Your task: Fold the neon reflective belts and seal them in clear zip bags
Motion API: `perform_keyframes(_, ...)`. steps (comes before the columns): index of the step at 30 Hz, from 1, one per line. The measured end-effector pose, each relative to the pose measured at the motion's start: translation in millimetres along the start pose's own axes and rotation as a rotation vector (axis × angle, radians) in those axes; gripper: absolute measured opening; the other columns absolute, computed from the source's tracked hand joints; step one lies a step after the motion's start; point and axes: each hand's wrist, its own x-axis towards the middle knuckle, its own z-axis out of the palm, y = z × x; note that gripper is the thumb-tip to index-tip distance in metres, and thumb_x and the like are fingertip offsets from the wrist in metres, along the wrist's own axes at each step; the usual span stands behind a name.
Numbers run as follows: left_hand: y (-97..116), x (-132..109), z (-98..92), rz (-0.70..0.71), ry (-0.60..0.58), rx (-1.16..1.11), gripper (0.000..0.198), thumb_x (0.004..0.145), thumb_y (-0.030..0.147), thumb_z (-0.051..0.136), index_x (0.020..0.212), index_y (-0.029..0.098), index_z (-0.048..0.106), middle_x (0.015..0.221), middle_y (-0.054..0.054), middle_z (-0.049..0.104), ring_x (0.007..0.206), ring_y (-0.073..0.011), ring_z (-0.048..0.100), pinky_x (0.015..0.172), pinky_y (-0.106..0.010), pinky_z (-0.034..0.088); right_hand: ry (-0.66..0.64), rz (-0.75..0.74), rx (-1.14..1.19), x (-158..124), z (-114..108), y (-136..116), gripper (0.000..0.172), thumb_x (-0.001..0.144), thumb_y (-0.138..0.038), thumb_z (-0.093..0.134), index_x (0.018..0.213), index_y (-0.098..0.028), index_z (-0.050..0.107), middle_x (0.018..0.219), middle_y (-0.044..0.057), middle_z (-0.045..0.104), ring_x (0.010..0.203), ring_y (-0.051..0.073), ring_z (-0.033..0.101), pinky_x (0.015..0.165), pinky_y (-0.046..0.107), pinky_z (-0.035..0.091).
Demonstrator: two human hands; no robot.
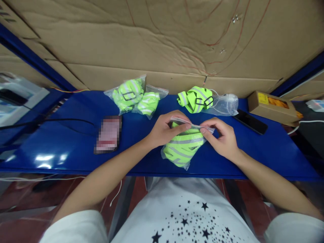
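A clear zip bag (182, 148) with a folded neon-yellow reflective strap inside lies near the front edge of the blue table. My left hand (170, 128) pinches the bag's top edge between thumb and fingers on the left. On the right, my right hand (220, 136) grips the same edge, its thumb close to the left one. Behind my hands sits a loose reflective strap (194, 98) with black buckles, beside an empty-looking clear bag (225, 105). Farther left are two bagged straps, one larger bag (129, 94) and one smaller bag (149, 103), leaning together.
A phone (108, 134) with a blurred-out screen lies left on the blue table (68, 141). To the right are a dark phone (250, 121) and a cardboard box (272, 108) with orange contents. A cardboard wall (162, 40) rises behind, and a black cable (50, 121) crosses the left side.
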Motion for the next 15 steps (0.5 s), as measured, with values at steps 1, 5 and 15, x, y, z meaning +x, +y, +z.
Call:
perform_keyframes(1,1.2,-0.9,1.0,0.01,0.002,-0.003,0.007,0.089,0.026,0.078,0.088,0.019,0.077,0.09,-0.005,0.077,0.083,-0.0161,0.07,0.072,-0.029,0.053,0.011,-0.016,-0.01,0.4,-1.0,-1.7,0.006,0.096,-0.03,0.069,0.1,-0.025,0.07,0.091,0.005,0.073,0.081,0.02,0.067,0.074,0.035,0.053)
perform_keyframes(5,6.5,-3.8,3.1,-0.001,-0.005,0.007,0.007,0.09,0.027,0.078,0.089,0.019,0.077,0.092,-0.006,0.078,0.082,-0.0169,0.07,0.073,-0.031,0.054,0.042,-0.103,-0.054,0.0,-2.6,-6.8,0.003,0.093,-0.023,0.069,0.093,-0.025,0.068,0.087,0.004,0.073,0.076,0.02,0.067,0.072,0.035,0.052)
perform_keyframes(15,4.9,-9.7,10.4,-0.124,0.01,0.062,0.022,0.091,0.039,0.076,0.085,0.018,0.074,0.086,-0.006,0.077,0.072,-0.0164,0.067,0.065,-0.03,0.05,-0.011,-0.063,-0.044,-2.2,4.0,-1.9,0.007,0.095,-0.023,0.065,0.088,-0.024,0.063,0.081,0.002,0.068,0.072,0.017,0.062,0.067,0.031,0.048)
